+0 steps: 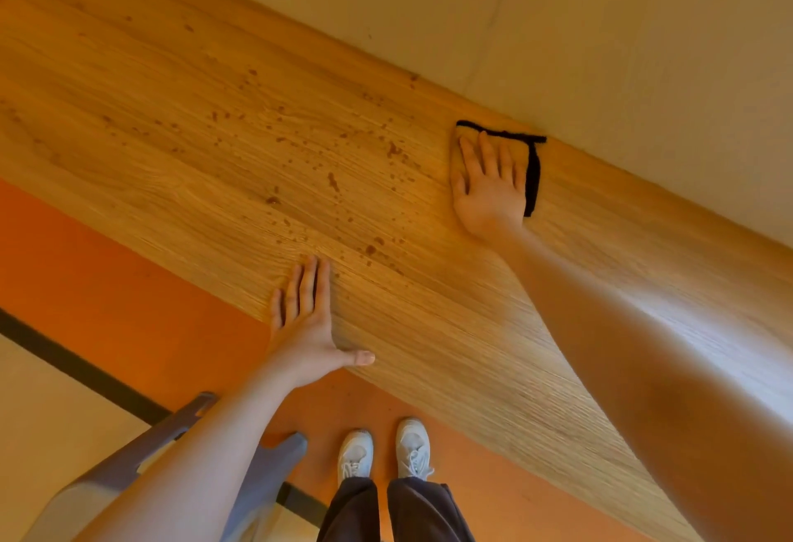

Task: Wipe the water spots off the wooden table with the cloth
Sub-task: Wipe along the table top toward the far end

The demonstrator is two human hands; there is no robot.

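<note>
Orange floor (128, 284), pale wall (600, 26), grey chair (257, 477) under warm light.

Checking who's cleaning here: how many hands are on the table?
2. The right hand presses flat on the cloth near the wall-side edge of the table; the left hand rests flat at the near edge. None seem hidden.

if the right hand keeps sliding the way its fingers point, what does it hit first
The right hand lies flat on the cloth, fingers aimed at the table's far edge. No water spots lie ahead; they sit to its left. It would likely meet the wall first, though depth there is unclear.
</note>
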